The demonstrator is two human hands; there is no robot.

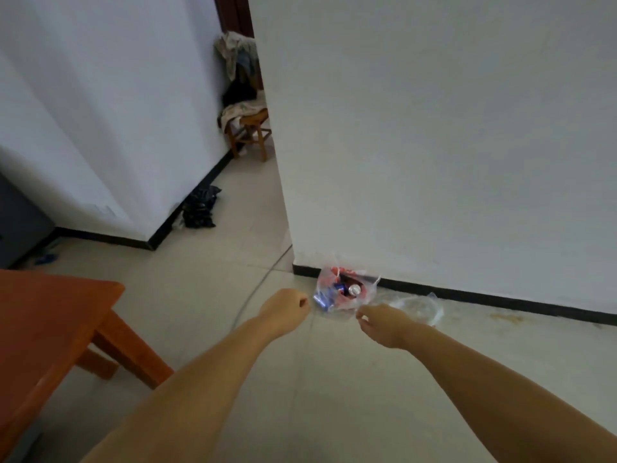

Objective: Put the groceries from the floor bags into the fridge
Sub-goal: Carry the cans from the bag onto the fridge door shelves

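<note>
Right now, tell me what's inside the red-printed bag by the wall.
The red-printed bag shows a can's silver top and blue packaging; anything beneath is hidden.

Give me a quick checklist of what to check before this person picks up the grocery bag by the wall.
1. Bag with groceries in view on the floor against the wall: ok.
2. Left hand free to grasp: ok, fingers curled, holding nothing.
3. Right hand free: ok, loosely curled, nothing seen in it.
4. Hands at the bag: not ok, both are short of it.
5. Bag handles easy to find: cannot tell, the plastic is crumpled.
6. Second clear bag beside it holds anything: cannot tell, it looks flat.
</note>
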